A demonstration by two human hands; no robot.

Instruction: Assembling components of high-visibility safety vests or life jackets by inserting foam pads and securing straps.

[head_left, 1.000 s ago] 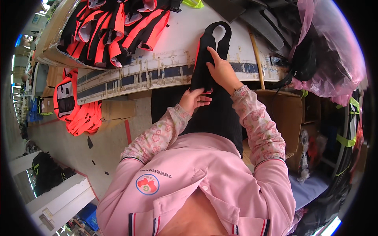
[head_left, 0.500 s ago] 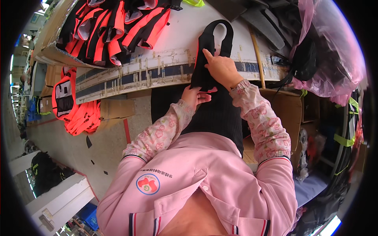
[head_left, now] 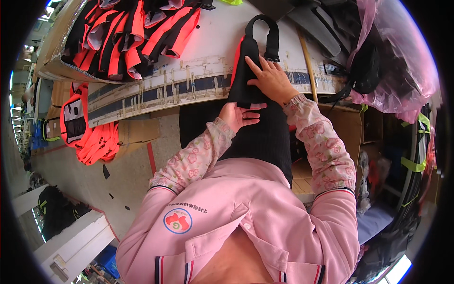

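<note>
The black strap piece with a coral edge lies in front of you, its near end hanging at the table edge and the rest on the white top. Its long axis runs away from you, leaning slightly right, then the far end hooks over to the right and comes back toward your knuckles. Your right hand reaches it from the right side: the fingers are apart, the forefinger on the broad black part, nothing gripped. Your left hand is at the near end, so it is the closer one to that edge, the right closer to the hooked end. The left fingers sit under the fabric's lower edge; whether they pinch it, you cannot tell from here. Left of the strap piece is a pile of coral-and-black straps; to its right, a wooden stick and, beyond, a pink plastic bag.
</note>
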